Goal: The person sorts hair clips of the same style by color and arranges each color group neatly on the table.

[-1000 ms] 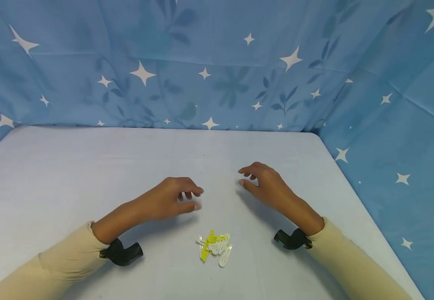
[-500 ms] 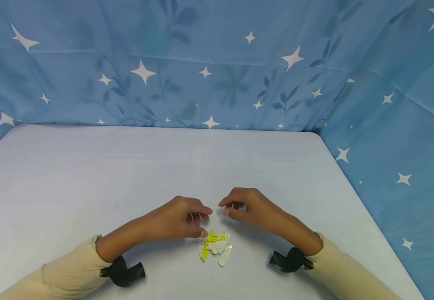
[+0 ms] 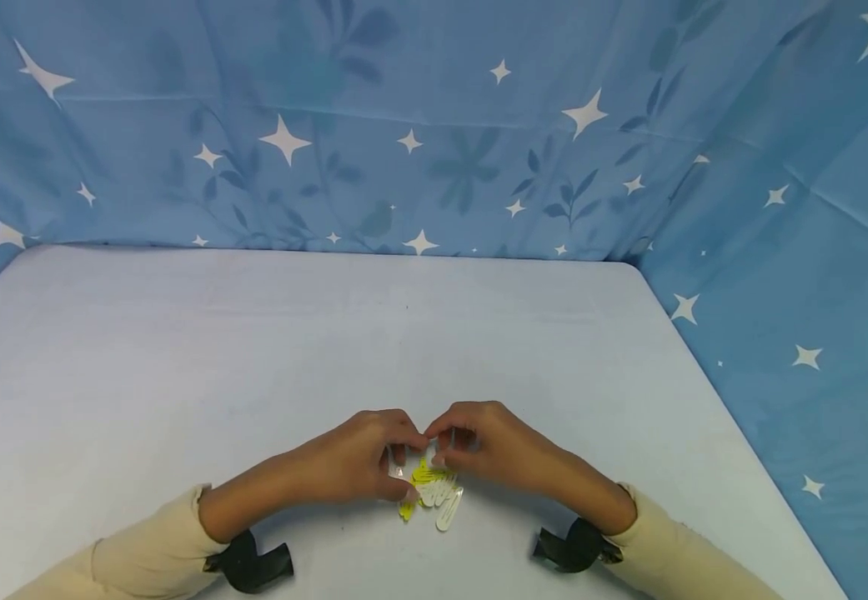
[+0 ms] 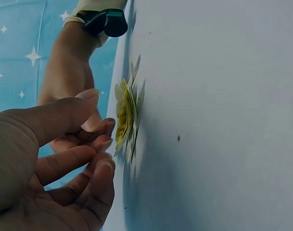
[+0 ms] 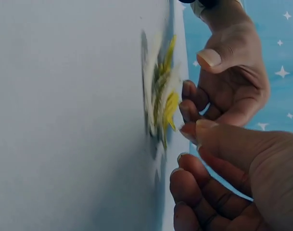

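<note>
A small pile of yellow and white snap hair clips (image 3: 439,493) lies on the white table (image 3: 253,333) near its front. At the pile's left side is my left hand (image 3: 358,460), its thumb over the clips and its fingers loosely bent. My right hand (image 3: 497,448) is above the pile's right and far side, with bent fingers and a gap to the thumb. The forefingers of both hands nearly meet. In the left wrist view the clips (image 4: 127,118) stand just beyond my fingertips. The right wrist view shows the clips (image 5: 161,96) with no clip between the fingers. The hands partly cover the pile.
Blue curtain (image 3: 373,125) with white stars hangs behind the table and along its right side. A black wrist camera (image 3: 253,562) sits on my left sleeve, and another black wrist camera (image 3: 576,546) on the right one.
Both hands have come nearer to the front and toward each other, down to the hair clips. The clips stay about where they were.
</note>
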Motion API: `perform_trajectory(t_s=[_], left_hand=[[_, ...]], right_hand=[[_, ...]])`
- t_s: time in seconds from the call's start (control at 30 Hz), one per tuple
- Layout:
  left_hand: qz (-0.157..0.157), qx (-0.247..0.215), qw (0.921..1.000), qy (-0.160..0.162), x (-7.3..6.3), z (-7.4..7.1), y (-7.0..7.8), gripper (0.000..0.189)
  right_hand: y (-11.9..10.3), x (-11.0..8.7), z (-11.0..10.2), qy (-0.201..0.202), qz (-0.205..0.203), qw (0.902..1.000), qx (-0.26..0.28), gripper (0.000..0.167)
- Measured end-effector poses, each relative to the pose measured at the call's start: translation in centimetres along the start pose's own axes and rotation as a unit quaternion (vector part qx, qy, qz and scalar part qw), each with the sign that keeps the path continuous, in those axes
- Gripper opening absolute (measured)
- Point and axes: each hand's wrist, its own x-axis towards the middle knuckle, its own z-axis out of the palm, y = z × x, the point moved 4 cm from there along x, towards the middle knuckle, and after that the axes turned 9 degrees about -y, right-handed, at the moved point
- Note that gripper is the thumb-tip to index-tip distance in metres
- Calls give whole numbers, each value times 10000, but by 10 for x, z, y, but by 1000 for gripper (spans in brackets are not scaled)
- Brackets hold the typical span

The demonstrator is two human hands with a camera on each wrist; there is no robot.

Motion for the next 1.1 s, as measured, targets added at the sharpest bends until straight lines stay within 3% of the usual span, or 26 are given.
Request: perform_trajectory(t_s=[0.2,0.37,0.67,1.1], left_hand=[[-189,293,9994,-4,-2,2,1,48],[-346,441,9982,-192,-2,8,0,46],[-505,721,9950,-475,2,10,0,43],[-526,648,9954,-470,3,12,-3,49]], right_hand=[[2,-1,8,-127,200,9997,37,24],[2,0,13,-195,342,9992,-117,22],[2,1,15,-245,219,9989,-345,18],[4,-2,8,-458,472,9957,-648,22]])
